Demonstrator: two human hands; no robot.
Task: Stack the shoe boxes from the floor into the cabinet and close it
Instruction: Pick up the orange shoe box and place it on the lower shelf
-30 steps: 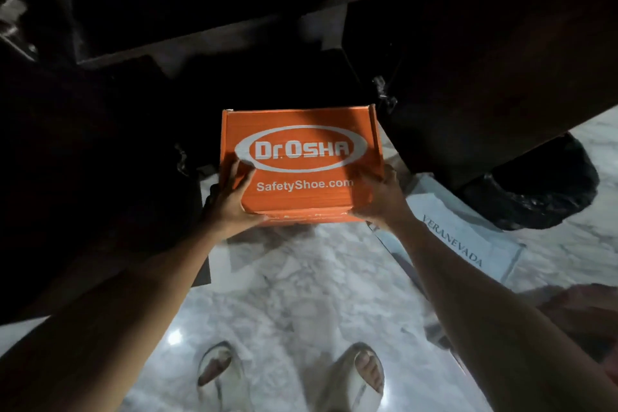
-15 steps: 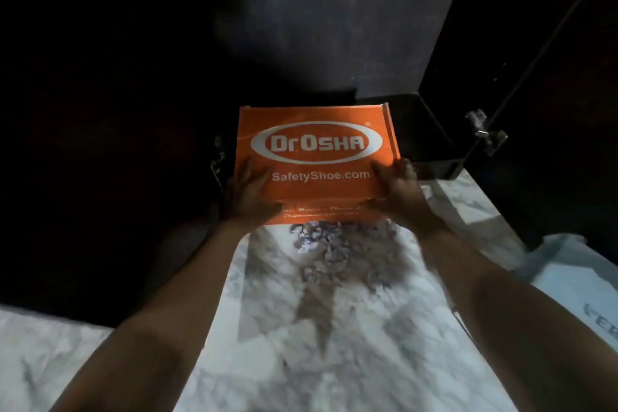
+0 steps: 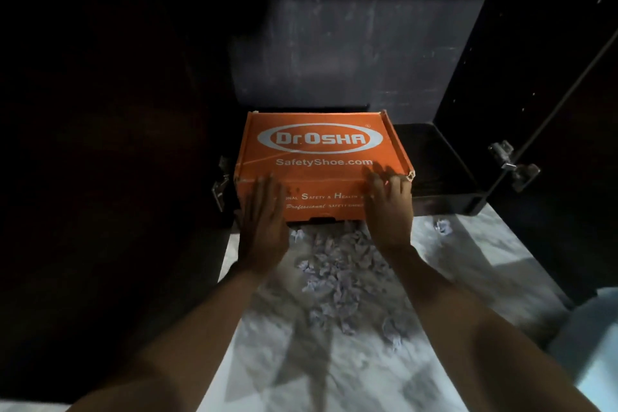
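Head view: orange box (image 3: 321, 157) at cabinet (image 3: 434, 177) mouth, left side, part over floor (image 3: 468, 261); left hand (image 3: 264, 221) and right hand (image 3: 389, 211) flat, fingers straight against front face, gripping nothing, apparently placed to push inward.

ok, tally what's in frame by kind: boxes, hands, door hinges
Orange shoe box: 1
Hands: 2, left hand and right hand, both flat against the box front
Metal cabinet hinges: 2, left hinge and right hinge
Total: 5
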